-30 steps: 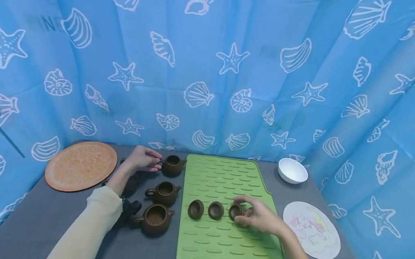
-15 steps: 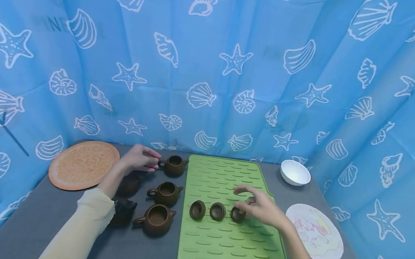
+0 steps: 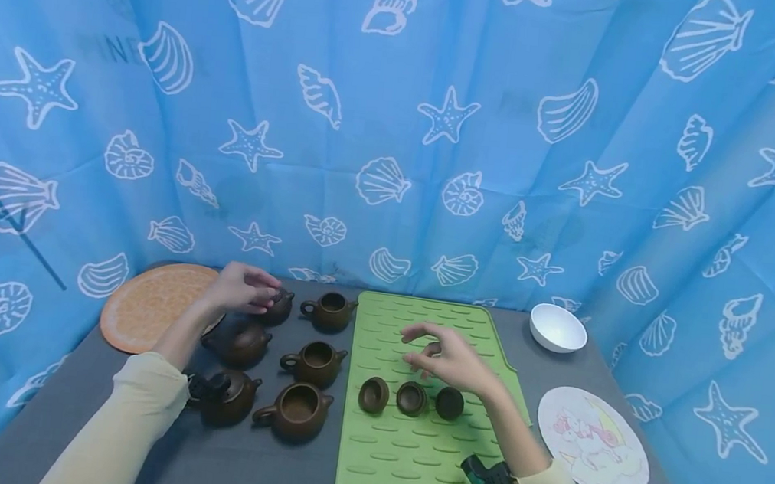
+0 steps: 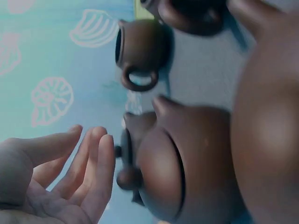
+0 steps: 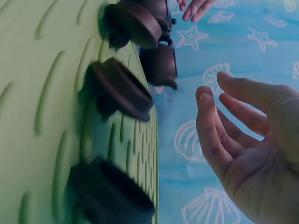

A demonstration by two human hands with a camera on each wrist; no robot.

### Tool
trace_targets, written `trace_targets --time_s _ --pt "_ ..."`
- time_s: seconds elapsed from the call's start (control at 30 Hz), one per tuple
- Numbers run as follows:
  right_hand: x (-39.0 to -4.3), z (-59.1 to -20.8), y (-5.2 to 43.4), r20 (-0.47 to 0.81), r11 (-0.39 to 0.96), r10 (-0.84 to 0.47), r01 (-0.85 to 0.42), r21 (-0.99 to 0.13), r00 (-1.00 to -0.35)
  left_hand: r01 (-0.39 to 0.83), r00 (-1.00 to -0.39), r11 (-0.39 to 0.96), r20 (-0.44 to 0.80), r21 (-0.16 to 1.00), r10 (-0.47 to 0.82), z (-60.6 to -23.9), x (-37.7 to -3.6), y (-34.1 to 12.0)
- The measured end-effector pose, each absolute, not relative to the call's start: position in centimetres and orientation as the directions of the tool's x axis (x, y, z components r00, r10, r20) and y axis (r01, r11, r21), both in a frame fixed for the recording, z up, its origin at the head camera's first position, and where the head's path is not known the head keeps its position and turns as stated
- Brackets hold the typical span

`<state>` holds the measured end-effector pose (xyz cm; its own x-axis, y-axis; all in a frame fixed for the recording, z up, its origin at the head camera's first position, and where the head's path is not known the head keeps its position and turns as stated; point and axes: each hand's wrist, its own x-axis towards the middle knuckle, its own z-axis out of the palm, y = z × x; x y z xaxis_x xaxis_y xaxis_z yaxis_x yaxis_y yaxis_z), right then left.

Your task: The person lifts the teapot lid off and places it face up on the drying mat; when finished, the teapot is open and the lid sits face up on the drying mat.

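Note:
My left hand (image 3: 243, 291) hovers at the far lidded teapot (image 3: 278, 308), its fingers loosely bent and holding nothing. In the left wrist view the fingertips are close to the lid knob (image 4: 119, 151). Two more brown lidded teapots, a middle one (image 3: 243, 345) and a near one (image 3: 231, 401), stand in the same column. Beside them is a column of lidless teapots: far (image 3: 333, 312), middle (image 3: 318, 363) and near (image 3: 298, 412). Above the green mat (image 3: 403, 459) floats my right hand (image 3: 453, 361), relaxed. Below it lie three upturned lids: left (image 3: 374, 396), middle (image 3: 411, 399), right (image 3: 449, 404).
An orange round placemat (image 3: 146, 309) lies at the back left, partly behind the left arm. On the right are a white bowl (image 3: 557, 328) and a white oval mat with a printed picture (image 3: 594, 445). A blue shell-patterned curtain (image 3: 397, 135) closes off the back.
My left hand has moved left, from the far lidless teapot's handle to the far lidded teapot. My right hand has let go of the right lid and risen away to the left.

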<state>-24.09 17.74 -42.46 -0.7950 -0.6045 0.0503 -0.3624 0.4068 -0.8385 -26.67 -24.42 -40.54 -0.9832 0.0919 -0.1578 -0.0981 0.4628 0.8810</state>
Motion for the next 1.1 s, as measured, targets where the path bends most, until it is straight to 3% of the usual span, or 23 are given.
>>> trace_targets --time_s 0.37,0.57,0.77,1.1 --pt "-26.0 -42.4 11.9 0.090 0.330 -0.644 -0.382 -0.863 -0.760 -0.091 -0.987 0.602 -0.151 0.793 0.049 -41.2 -26.8 -28.9" --pt "-26.8 -42.1 8.0 0.113 0.289 -0.655 -0.386 -0.876 -0.747 -0.143 -0.976 0.634 -0.214 0.760 0.036 -41.5 -27.1 -29.8" --pt "-27.8 -41.4 4.5 0.134 0.252 -0.687 -0.407 -0.878 -0.714 -0.189 -0.967 0.643 -0.255 0.742 0.010 -42.4 -27.4 -30.1" --pt "-29.4 -41.0 -0.6 0.121 0.211 -0.674 -0.347 -0.914 -0.729 -0.203 -0.969 0.631 -0.247 0.749 -0.019 -43.5 -27.9 -30.7"
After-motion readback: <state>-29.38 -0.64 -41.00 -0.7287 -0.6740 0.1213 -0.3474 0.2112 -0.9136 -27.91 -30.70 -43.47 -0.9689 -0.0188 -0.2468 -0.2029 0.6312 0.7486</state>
